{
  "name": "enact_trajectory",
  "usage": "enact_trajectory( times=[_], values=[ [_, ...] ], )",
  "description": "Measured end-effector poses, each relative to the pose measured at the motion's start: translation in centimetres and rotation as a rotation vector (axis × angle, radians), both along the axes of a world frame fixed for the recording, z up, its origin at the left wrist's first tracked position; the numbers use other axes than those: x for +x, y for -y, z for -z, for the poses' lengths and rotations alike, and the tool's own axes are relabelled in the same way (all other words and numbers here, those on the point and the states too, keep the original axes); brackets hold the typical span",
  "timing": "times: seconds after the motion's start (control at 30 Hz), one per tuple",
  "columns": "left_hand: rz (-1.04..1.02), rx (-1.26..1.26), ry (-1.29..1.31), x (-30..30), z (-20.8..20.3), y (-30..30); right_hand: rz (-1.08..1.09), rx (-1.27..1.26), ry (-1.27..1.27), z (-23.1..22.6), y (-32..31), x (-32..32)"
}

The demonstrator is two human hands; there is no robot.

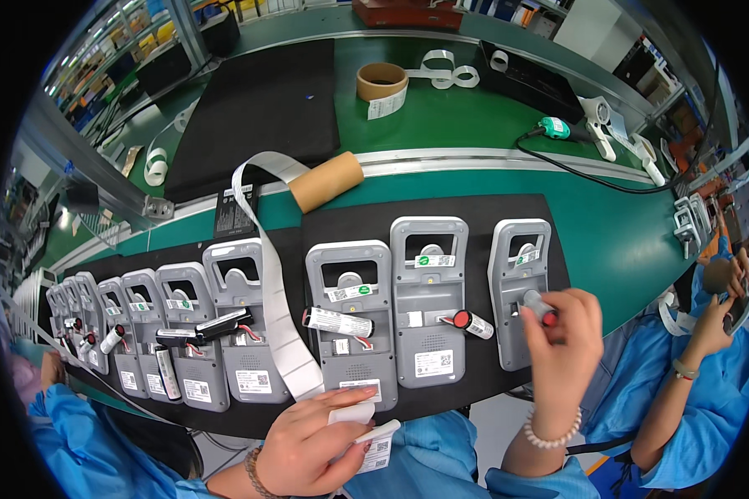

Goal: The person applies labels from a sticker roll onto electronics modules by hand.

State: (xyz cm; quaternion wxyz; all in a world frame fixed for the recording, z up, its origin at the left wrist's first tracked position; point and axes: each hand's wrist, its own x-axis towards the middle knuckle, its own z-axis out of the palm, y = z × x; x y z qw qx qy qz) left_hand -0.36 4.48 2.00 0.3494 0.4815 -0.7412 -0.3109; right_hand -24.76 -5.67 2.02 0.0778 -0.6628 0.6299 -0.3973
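Note:
A row of grey handheld devices lies face down on a black mat [324, 224], battery bays open. My right hand [562, 333] grips a small cylindrical battery [539, 306] with a red end over the rightmost grey device [518, 287]. My left hand [316, 445] holds a white printed label [379, 441] near the front edge, just below the grey device [351, 320] whose battery [337, 323] lies loose on it. Another device [429, 295] has a red-capped battery [471, 323] resting beside its bay.
A strip of white label backing [270, 274] runs from a brown cardboard roll [326, 181] down across the mat. Further grey devices [183, 333] stretch left. A tape roll [381, 81] sits on the green conveyor. Another person in blue [707, 366] works at right.

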Motion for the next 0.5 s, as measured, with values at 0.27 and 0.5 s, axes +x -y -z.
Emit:
enact_trajectory(
  times=[0.27,0.5],
  values=[
    [0.020,0.016,0.011,-0.8,-0.5,0.5,-0.185,0.002,-0.084,0.2,0.9,-3.1],
    [0.285,-0.029,0.072,-5.7,-0.6,5.0,-0.122,0.114,0.073,4.7,1.6,-4.7]
  ],
)
